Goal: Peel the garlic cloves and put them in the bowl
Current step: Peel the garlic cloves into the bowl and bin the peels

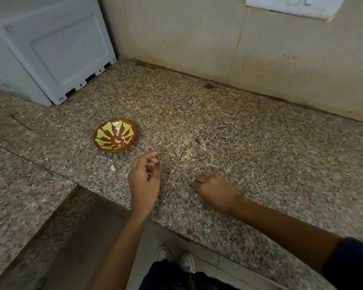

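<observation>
Pale garlic clove (113, 167) lies loose on granite counter (228, 147), just beside bowl (105, 146), likely waiting its turn. Two peeled cloves (120, 140) already in bowl. Left hand (144, 181) pinches small scrap at fingertips, clove or skin unclear. Right hand (215, 190) curled, knuckles on counter; contents hidden.

L hand (144, 176) fingers pinched, R hand (213, 188) fisted
</observation>
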